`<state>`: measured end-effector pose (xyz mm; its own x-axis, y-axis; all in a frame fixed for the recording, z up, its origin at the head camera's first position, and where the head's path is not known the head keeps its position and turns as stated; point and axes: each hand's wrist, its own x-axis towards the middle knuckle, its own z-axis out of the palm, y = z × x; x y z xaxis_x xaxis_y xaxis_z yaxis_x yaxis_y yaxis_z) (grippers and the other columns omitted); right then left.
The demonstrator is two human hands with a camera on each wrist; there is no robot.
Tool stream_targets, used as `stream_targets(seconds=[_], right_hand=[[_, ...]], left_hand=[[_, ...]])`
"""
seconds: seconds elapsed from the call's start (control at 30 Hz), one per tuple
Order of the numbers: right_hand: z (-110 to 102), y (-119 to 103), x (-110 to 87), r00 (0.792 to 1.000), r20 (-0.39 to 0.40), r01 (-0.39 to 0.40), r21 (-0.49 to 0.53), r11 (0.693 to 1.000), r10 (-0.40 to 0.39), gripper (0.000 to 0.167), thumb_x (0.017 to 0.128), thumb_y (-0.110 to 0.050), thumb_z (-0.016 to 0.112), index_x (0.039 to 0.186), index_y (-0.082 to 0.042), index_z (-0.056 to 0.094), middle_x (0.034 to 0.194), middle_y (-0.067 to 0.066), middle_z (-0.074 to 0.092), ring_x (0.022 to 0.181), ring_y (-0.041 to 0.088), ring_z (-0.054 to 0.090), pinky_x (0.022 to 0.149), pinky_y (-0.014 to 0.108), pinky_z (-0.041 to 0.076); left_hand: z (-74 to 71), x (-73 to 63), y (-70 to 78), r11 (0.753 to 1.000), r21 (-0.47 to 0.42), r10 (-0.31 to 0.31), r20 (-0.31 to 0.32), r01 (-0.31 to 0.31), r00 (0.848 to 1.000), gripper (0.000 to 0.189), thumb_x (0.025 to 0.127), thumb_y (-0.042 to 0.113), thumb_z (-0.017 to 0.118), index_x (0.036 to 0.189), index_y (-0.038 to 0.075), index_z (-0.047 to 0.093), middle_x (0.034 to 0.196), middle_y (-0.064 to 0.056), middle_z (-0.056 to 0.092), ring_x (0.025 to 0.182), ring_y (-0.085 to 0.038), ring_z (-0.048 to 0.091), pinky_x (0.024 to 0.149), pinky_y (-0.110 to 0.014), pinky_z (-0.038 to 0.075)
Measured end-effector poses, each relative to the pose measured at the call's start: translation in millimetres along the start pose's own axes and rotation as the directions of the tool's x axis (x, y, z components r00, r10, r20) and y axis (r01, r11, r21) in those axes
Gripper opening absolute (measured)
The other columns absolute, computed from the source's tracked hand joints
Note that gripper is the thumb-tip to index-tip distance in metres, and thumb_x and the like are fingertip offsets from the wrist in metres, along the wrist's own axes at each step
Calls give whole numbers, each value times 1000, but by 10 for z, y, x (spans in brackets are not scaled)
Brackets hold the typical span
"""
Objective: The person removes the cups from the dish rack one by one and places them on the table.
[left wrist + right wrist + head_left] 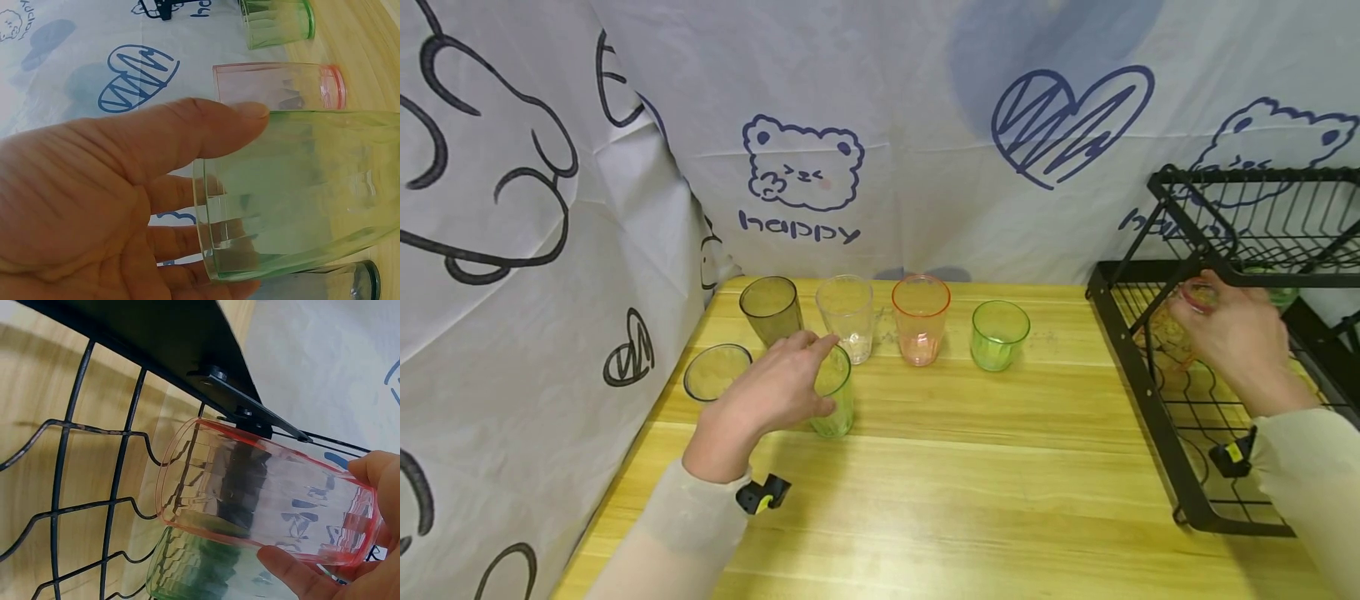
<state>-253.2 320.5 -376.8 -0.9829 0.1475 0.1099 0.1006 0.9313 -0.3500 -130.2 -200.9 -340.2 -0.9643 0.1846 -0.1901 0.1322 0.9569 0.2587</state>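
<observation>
My left hand [782,379] is at the rim of a tall green glass [837,408] that stands upright on the table. In the left wrist view the thumb lies along the near side of this green glass [300,194], and the fingers show behind it. Inside the black rack, my right hand [1240,337] holds a pink-red glass [269,487] upside down, fingers and thumb around its base. The wide rim of that glass faces the wire grid [112,500]. A green glass [194,569] is right beside it, also mouth down.
A dark-rimmed glass [718,346] and a smoky brown glass [772,304] stand at the left. Along the back are a clear glass [846,300], a red-rimmed glass [921,321] and a short green glass [1000,333]. The rack's black frame [1138,383] borders the right side.
</observation>
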Motion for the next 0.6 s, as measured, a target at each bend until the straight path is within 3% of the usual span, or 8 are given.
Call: stream_targets(seconds=[0.17,0.3,0.47,0.6], right_hand=[[-8,62,-33,999,-37,22,21,1000,-21,76,106,-55,38,160,-2,41,137,49,40,120,65,42,94,78,39],[-9,89,-52,996,-78,50,28,998,-48,69,107,-54,42,143,3,57,142,45,44,129,63,40,98,80,38],[-30,77,-106,991,-122,57,55,997,-50,68,106,-53,46,137,6,59,144,45,45,130,65,41,99,82,37],[-56,32,-208,990,-143,9,77,997,2,75,106,-55,44,145,8,54,150,46,38,132,65,39,103,80,36]], left_hand=[[22,5,10,1000,-11,6,-4,-6,1000,94,89,27,85,166,11,34,163,-23,40,147,-47,42,118,-62,41],[34,0,15,1000,-20,8,-15,-8,1000,96,89,31,85,166,9,32,165,-25,36,149,-49,39,119,-64,39],[30,-6,28,1000,-25,-3,-24,2,1000,95,90,34,84,166,9,32,166,-26,35,149,-50,38,118,-66,39],[37,-5,33,1000,-23,0,-33,-1,999,91,91,31,83,165,9,35,164,-25,37,148,-49,40,118,-65,40]])
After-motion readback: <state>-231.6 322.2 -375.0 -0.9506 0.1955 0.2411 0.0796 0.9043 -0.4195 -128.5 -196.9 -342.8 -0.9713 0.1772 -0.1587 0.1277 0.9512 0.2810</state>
